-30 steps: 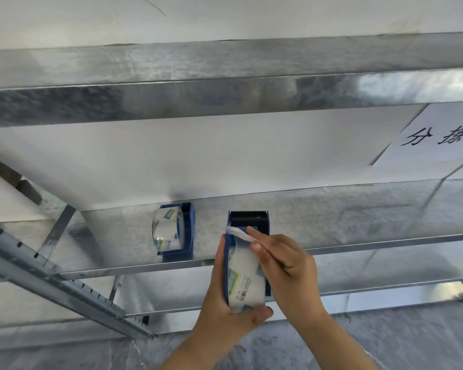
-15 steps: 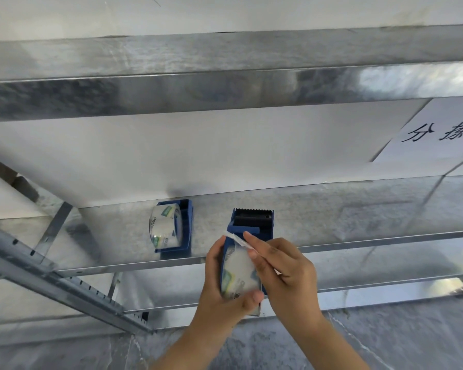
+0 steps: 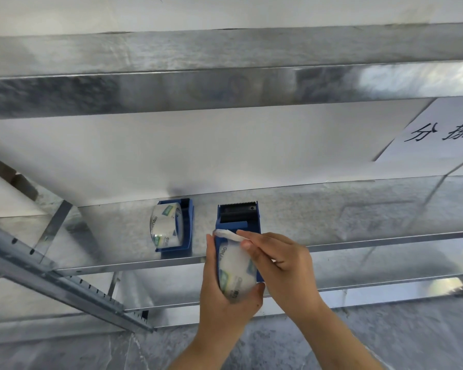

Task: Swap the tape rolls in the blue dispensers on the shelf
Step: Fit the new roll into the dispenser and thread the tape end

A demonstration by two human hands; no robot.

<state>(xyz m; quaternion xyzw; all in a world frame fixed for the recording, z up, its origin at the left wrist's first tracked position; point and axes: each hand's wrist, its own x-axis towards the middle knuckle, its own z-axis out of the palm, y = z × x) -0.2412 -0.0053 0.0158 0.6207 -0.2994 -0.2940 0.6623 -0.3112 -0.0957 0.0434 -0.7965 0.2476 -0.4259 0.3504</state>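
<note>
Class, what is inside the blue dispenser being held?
A tape roll sits inside the dispenser, its loose end pinched by the right hand. The left hand covers the roll's lower edge.

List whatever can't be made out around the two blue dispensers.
Head view only:
- Held dispenser: lower body covered by the left hand and right hand.
- Print on its tape roll: blurred.
- Shelf dispenser: hub hidden behind its roll.
- Paper sign: writing cut off by the right edge.
</note>
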